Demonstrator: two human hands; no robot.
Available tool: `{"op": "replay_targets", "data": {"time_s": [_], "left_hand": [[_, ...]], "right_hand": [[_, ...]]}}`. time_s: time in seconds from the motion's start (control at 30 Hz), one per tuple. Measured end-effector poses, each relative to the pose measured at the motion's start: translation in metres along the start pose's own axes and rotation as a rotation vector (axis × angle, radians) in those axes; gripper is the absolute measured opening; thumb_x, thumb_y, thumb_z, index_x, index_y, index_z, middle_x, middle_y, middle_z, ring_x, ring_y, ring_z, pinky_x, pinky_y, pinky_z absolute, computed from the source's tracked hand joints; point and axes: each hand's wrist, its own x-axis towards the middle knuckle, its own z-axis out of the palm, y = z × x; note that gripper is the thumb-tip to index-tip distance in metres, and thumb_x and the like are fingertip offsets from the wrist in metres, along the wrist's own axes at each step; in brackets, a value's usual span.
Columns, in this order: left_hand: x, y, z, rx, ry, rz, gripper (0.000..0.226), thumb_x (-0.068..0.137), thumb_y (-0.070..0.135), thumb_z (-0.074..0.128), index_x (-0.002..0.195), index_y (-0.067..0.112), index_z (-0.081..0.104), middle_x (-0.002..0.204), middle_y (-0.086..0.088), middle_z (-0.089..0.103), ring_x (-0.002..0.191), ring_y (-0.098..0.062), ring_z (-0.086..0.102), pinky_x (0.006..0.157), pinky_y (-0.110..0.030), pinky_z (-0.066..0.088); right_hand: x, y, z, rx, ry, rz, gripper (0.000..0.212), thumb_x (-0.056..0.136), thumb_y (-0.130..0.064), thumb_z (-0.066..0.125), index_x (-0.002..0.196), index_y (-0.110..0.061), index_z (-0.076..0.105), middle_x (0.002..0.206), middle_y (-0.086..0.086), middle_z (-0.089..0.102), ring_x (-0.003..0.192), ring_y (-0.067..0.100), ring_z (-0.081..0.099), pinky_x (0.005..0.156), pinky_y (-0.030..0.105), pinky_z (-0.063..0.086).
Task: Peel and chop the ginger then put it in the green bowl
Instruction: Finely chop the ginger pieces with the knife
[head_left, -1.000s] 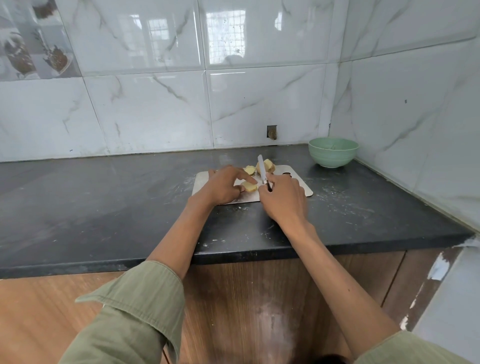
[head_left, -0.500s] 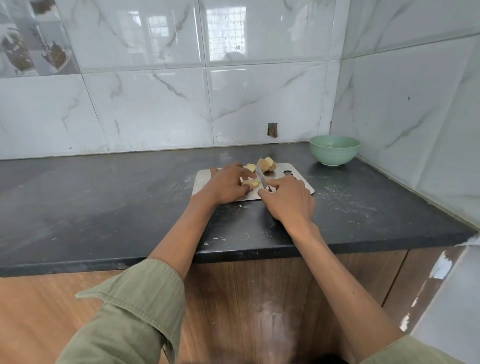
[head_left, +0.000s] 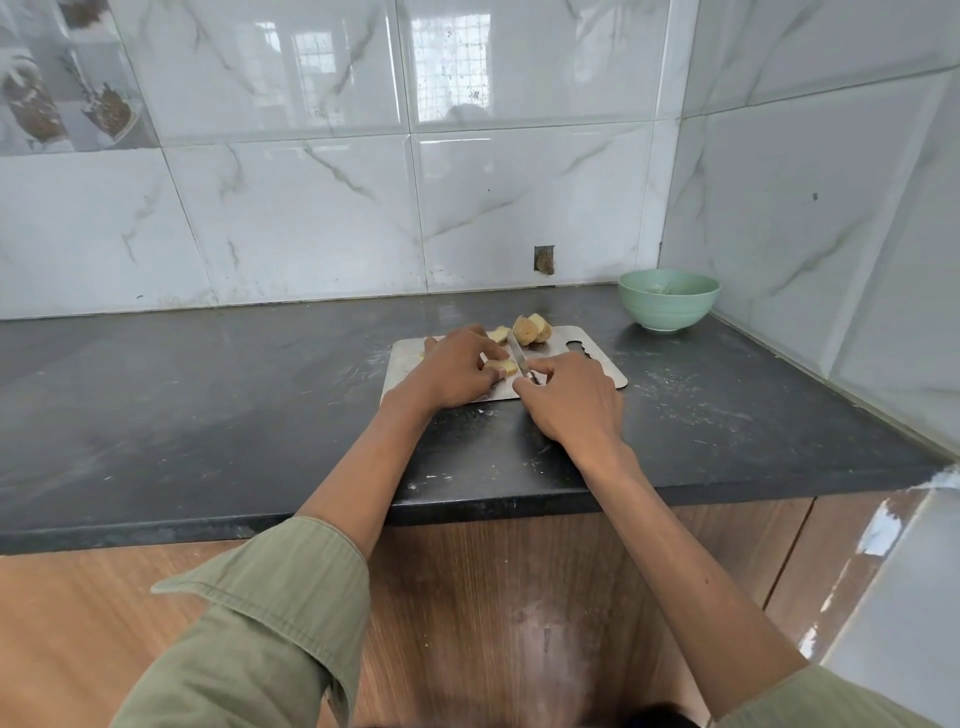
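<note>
Yellow ginger piece pinned by left hand; right hand grips knife

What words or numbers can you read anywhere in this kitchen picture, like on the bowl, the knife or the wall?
None can be read.
Green bowl: plain, no writing.
Knife: no mark visible on the blade.
Metal cutting board: bare, no label.
Picture tile at the wall's upper left: printed pictures only, blurred, no letters to make out.
Marble wall tiles and black countertop: no signs.
</note>
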Motion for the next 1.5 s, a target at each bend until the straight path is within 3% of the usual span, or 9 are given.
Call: {"op": "replay_targets", "data": {"time_s": [0.17, 0.33, 0.5, 1.03, 1.17, 1.23, 1.3, 1.4, 1.5], "left_hand": [[0.002, -0.003, 0.002, 0.012, 0.06, -0.044, 0.021, 0.086, 0.042, 0.071, 0.098, 0.025, 0.076, 0.101, 0.009, 0.062, 0.091, -0.015, 0.062, 0.091, -0.04, 0.043], [0.002, -0.002, 0.001, -0.005, 0.033, -0.023, 0.028, 0.087, 0.041, 0.07, 0.108, 0.024, 0.076, 0.102, 0.01, 0.062, 0.088, -0.014, 0.063, 0.088, -0.04, 0.045], [0.006, -0.007, 0.006, 0.008, -0.001, -0.021, 0.024, 0.084, 0.048, 0.062, 0.101, 0.038, 0.076, 0.102, 0.009, 0.06, 0.089, -0.015, 0.063, 0.093, -0.055, 0.047], [0.005, -0.006, 0.004, -0.019, 0.028, -0.012, 0.01, 0.089, 0.03, 0.077, 0.098, 0.029, 0.08, 0.094, 0.012, 0.061, 0.093, -0.016, 0.064, 0.09, -0.046, 0.052], [0.004, -0.004, 0.004, -0.019, 0.031, -0.031, 0.009, 0.089, 0.032, 0.079, 0.097, 0.029, 0.081, 0.081, 0.024, 0.056, 0.091, -0.013, 0.062, 0.096, -0.047, 0.048], [0.003, -0.003, 0.003, -0.025, 0.034, -0.028, 0.01, 0.089, 0.032, 0.079, 0.098, 0.027, 0.081, 0.083, 0.022, 0.059, 0.089, -0.012, 0.061, 0.094, -0.043, 0.048], [0.002, 0.0, 0.002, -0.029, 0.038, -0.018, 0.014, 0.091, 0.029, 0.078, 0.103, 0.022, 0.08, 0.088, 0.014, 0.064, 0.088, -0.01, 0.059, 0.085, -0.033, 0.047], [0.002, 0.002, 0.001, -0.022, 0.034, -0.018, 0.018, 0.092, 0.028, 0.077, 0.107, 0.02, 0.08, 0.088, 0.012, 0.061, 0.09, -0.01, 0.059, 0.073, -0.024, 0.041], [0.002, 0.001, 0.002, -0.026, 0.043, -0.034, 0.017, 0.09, 0.032, 0.079, 0.106, 0.024, 0.08, 0.091, 0.012, 0.066, 0.09, -0.01, 0.059, 0.081, -0.03, 0.043]], "right_hand": [[-0.001, -0.001, -0.001, 0.01, -0.003, -0.04, 0.036, 0.091, -0.048, 0.06, 0.123, -0.041, 0.073, 0.115, 0.001, 0.07, 0.104, 0.027, 0.065, 0.07, 0.031, 0.038], [0.001, 0.0, 0.002, -0.003, -0.009, -0.059, 0.039, 0.09, -0.05, 0.06, 0.126, -0.042, 0.072, 0.114, 0.001, 0.073, 0.104, 0.027, 0.066, 0.07, 0.031, 0.04], [0.003, 0.002, 0.006, -0.012, -0.031, -0.064, 0.038, 0.088, -0.048, 0.059, 0.123, -0.043, 0.073, 0.108, 0.003, 0.072, 0.099, 0.029, 0.066, 0.07, 0.032, 0.042], [0.002, 0.005, 0.005, 0.029, -0.023, -0.097, 0.038, 0.087, -0.047, 0.063, 0.123, -0.04, 0.074, 0.111, 0.006, 0.072, 0.105, 0.032, 0.065, 0.073, 0.033, 0.041], [0.002, 0.005, 0.003, 0.01, -0.089, -0.117, 0.029, 0.085, -0.045, 0.059, 0.104, -0.031, 0.078, 0.093, 0.006, 0.068, 0.093, 0.032, 0.06, 0.069, 0.033, 0.039], [0.004, 0.005, 0.002, -0.028, -0.125, -0.128, 0.019, 0.085, -0.041, 0.059, 0.08, -0.023, 0.065, 0.078, 0.004, 0.057, 0.081, 0.031, 0.052, 0.065, 0.033, 0.035], [0.007, 0.003, 0.0, -0.051, -0.146, -0.149, 0.025, 0.083, -0.036, 0.059, 0.067, -0.021, 0.047, 0.066, -0.001, 0.044, 0.074, 0.03, 0.045, 0.059, 0.033, 0.029], [0.011, 0.001, -0.002, -0.099, -0.165, -0.168, 0.025, 0.083, -0.032, 0.059, 0.066, -0.019, 0.046, 0.064, -0.002, 0.041, 0.073, 0.03, 0.045, 0.057, 0.034, 0.025], [0.013, 0.002, 0.001, -0.099, -0.163, -0.16, 0.023, 0.083, -0.032, 0.06, 0.068, -0.017, 0.052, 0.066, 0.001, 0.046, 0.075, 0.033, 0.05, 0.057, 0.034, 0.027]]}}
